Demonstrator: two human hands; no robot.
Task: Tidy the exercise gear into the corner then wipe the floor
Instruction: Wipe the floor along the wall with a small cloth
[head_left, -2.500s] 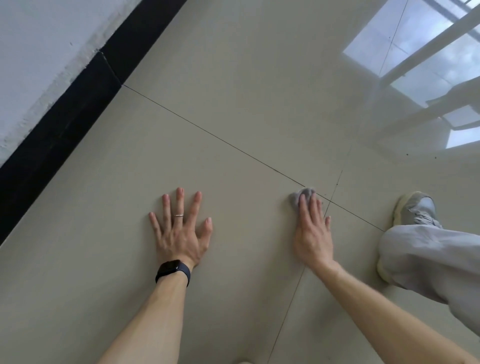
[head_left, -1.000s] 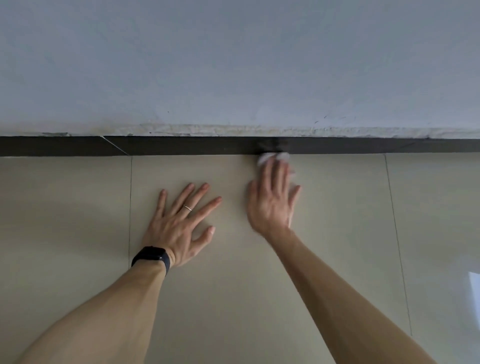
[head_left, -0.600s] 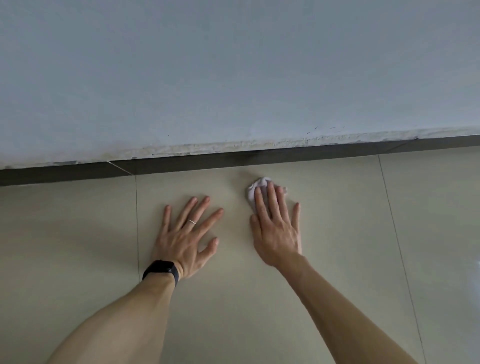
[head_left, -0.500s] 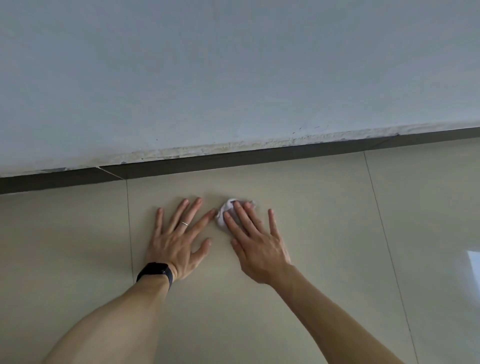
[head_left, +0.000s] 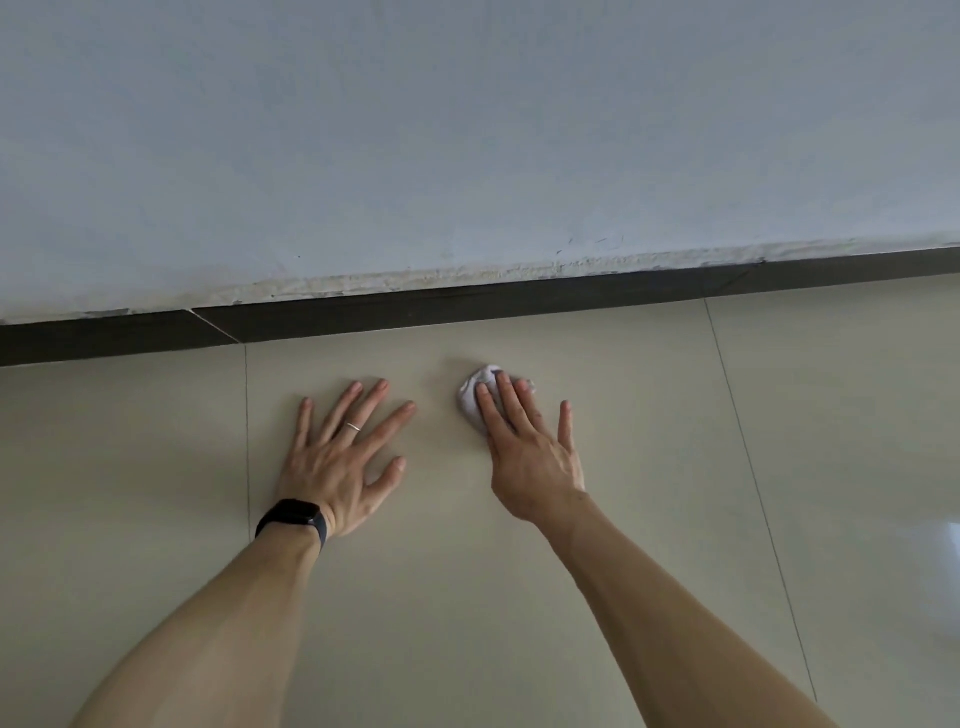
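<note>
A small crumpled white cloth (head_left: 471, 397) lies on the beige tiled floor (head_left: 649, 415), a short way in front of the wall. My right hand (head_left: 527, 452) presses flat on it, fingers stretched over the cloth, most of which is hidden under them. My left hand (head_left: 345, 457), with a ring and a black watch on the wrist, rests flat on the floor to the left of the cloth, fingers spread and holding nothing. No exercise gear is in view.
A dark skirting strip (head_left: 467, 309) runs along the foot of a pale blue-grey wall (head_left: 467, 130) straight ahead. Thin tile joints cross the floor left of my left hand and to the right. A bright reflection (head_left: 940, 545) shows at the right edge.
My right hand slid the cloth from the skirting back toward me and leftward near my left hand, then right again. My left hand stayed planted.
</note>
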